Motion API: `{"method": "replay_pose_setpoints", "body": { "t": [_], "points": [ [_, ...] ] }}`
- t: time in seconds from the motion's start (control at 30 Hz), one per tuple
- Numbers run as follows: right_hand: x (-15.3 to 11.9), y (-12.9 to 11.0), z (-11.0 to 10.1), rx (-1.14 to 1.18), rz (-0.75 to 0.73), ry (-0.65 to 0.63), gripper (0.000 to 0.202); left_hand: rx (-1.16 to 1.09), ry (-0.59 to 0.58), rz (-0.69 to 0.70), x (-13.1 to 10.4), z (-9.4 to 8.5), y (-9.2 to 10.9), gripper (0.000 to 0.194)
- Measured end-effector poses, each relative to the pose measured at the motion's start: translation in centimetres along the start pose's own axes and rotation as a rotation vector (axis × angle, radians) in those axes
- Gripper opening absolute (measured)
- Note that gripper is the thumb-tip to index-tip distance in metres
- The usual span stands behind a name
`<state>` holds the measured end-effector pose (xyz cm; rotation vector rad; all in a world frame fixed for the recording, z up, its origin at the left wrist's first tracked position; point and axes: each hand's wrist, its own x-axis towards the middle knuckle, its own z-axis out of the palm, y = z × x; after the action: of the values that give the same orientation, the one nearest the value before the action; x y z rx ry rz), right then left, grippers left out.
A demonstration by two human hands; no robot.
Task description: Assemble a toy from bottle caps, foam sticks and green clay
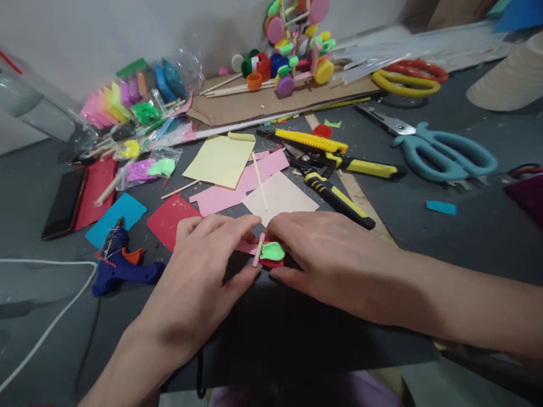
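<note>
Close to the table's front edge, my left hand (199, 277) pinches a short stick wrapped in pink paper (258, 250) between thumb and fingers. Behind that stick, a pink strip (246, 247) runs in under the left fingers. My right hand (326, 249) closes around a small red cap (274, 263) with bright green clay (272, 251) in it. The clay side lies right up against the wrapped stick; whether the two are joined I cannot tell. Part of the cap is hidden by the right fingers.
A blue glue gun (127, 271) lies at left, its white cable (55, 328) trailing. Ahead are paper sheets (223, 161), pliers (335, 195), a yellow cutter knife (311, 141) and blue scissors (445, 152). Farther back, a colourful stick-and-cap model (292, 62) stands on cardboard (254, 107).
</note>
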<state>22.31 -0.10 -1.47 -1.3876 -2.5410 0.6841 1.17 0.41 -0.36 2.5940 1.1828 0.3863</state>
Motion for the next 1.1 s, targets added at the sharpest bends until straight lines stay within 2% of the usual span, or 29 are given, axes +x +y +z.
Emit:
{"method": "replay_pose_setpoints", "body": {
  "t": [0.17, 0.27, 0.37, 0.43, 0.57, 0.63, 0.8, 0.97, 1.1],
  "points": [
    [0.1, 0.3, -0.7, -0.067, -0.002, 0.017, 0.002, -0.004, 0.040, -0.032, -0.2, -0.6, 0.1, 0.045],
    [0.2, 0.8, -1.2, -0.036, -0.033, -0.004, 0.004, -0.208, 0.088, -0.113, -0.8, -1.5, 0.0, 0.052],
    [0.5, 1.1, -1.5, -0.004, -0.049, -0.054, 0.010, -0.437, 0.159, -0.278, -1.2, -2.2, -0.1, 0.038],
    [0.7, 1.2, -1.6, 0.001, -0.045, -0.077, 0.013, -0.461, 0.151, -0.341, -1.2, -2.2, -0.3, 0.031],
    [0.9, 1.3, -2.0, 0.023, -0.030, -0.070, 0.021, -0.402, -0.003, -0.257, -0.7, -1.9, -0.5, 0.029],
    [0.9, 1.2, -2.3, 0.047, -0.029, -0.061, 0.024, -0.327, -0.030, -0.191, -0.5, -1.7, -0.4, 0.034],
    [1.0, 1.1, -2.4, 0.081, -0.061, -0.031, 0.018, -0.065, 0.000, -0.062, -0.3, -0.9, 0.1, 0.032],
    [1.0, 1.8, -1.7, 0.079, -0.139, 0.012, 0.014, 0.101, 0.091, -0.057, -0.2, 0.3, 0.6, 0.032],
    [0.9, 2.1, -1.4, 0.062, -0.192, 0.038, 0.011, 0.121, 0.165, -0.042, -0.3, 1.0, 1.2, 0.034]
  ]
}}
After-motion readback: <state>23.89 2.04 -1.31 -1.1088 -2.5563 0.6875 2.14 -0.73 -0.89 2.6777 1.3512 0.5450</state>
